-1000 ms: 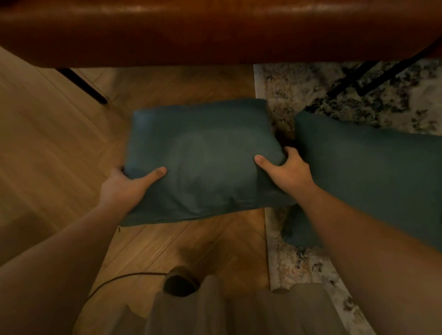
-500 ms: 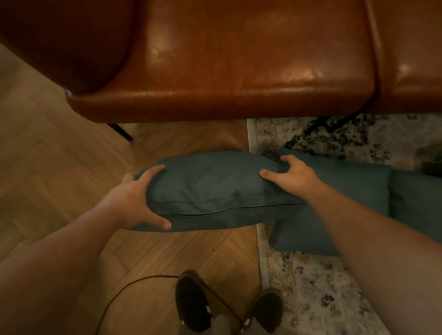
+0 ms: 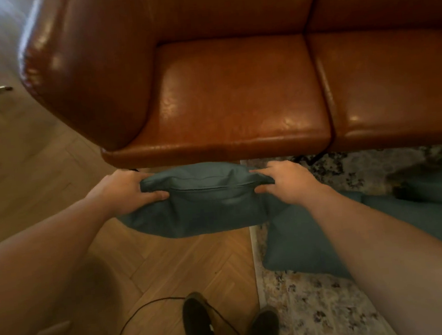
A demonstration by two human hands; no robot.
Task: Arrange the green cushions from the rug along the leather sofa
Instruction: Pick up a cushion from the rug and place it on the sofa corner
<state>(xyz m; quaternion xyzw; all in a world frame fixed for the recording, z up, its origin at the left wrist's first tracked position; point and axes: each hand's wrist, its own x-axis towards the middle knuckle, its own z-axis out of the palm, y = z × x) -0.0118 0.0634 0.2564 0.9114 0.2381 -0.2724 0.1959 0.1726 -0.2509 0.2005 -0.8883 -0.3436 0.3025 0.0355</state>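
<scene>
Both hands, left [image 3: 125,194] and right [image 3: 287,182], clamp a cushion's [image 3: 205,209] ends, carrying it toward the sofa [image 3: 235,98]; next, likely lift it onto the left seat.

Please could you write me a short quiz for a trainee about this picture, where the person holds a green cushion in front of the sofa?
1. True or false: the held green cushion rests on the seat of the leather sofa.
2. Which grips it, the left hand or the right hand? A) left only B) right only C) both
3. Fill in: the other green cushions lie on the ___.
Key: 1 false, it is held in front of the seat; 2 C; 3 rug.
</scene>
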